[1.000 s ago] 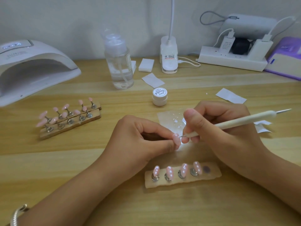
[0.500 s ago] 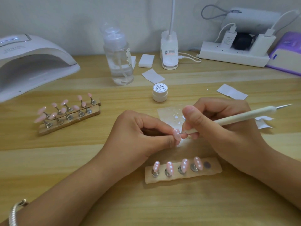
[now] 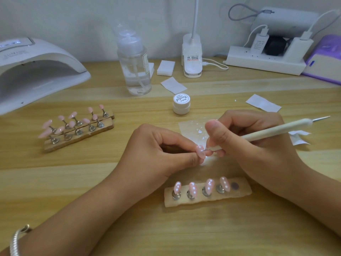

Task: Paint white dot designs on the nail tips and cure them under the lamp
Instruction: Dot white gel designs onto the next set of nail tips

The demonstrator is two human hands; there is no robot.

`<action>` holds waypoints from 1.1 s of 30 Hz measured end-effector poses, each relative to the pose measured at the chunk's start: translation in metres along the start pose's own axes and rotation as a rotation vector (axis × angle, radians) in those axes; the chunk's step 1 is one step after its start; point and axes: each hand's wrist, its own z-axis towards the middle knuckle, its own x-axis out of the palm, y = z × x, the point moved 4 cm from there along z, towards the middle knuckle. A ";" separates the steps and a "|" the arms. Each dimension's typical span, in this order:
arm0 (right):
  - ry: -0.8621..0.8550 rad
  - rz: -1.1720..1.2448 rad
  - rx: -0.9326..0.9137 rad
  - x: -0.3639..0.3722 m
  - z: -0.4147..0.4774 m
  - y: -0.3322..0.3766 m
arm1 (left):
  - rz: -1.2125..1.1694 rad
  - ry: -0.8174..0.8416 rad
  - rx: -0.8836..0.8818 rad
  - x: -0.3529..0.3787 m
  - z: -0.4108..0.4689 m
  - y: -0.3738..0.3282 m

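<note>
Head view, light wood table (image 3: 55, 182), white wall (image 3: 73, 15), curing lamp (image 3: 36, 58) left

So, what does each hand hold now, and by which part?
The left hand pinches a pink nail tip from behind, between thumb and forefinger; the contact is hidden. The right hand grips the white dotting pen near its working tip.

Pink nail tip (image 3: 200, 152): centre frame, dotting tool (image 3: 267, 134) point touching its face.
Dotting tool: white shaft, metal ends, slanting up to the right.
Four white-dotted tips (image 3: 210, 184): on stands on pale holder strip (image 3: 241, 193), lower centre.
Other pink tips (image 3: 72, 114): on two wooden racks (image 3: 104, 127), mid-left.
Paint jar (image 3: 181, 104): white, lidded, above centre.
Curing lamp (image 3: 36, 58): white, upper left.
</note>
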 end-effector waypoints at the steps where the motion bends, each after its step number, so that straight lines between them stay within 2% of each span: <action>1: 0.002 -0.001 -0.001 0.000 0.000 0.000 | 0.002 -0.001 -0.001 0.000 0.000 0.000; 15: 0.009 0.019 -0.020 -0.001 0.000 -0.004 | 0.013 -0.006 0.007 0.000 0.000 -0.001; 22: -0.195 0.142 -0.078 -0.020 0.005 -0.002 | 0.070 -0.025 -0.002 -0.002 0.000 0.002; 26: -0.301 0.047 -0.055 -0.037 0.013 -0.006 | 0.083 -0.036 -0.007 -0.002 -0.001 0.001; 33: -0.229 -0.289 -0.045 -0.043 0.020 -0.021 | 0.081 -0.041 -0.034 -0.002 -0.001 -0.001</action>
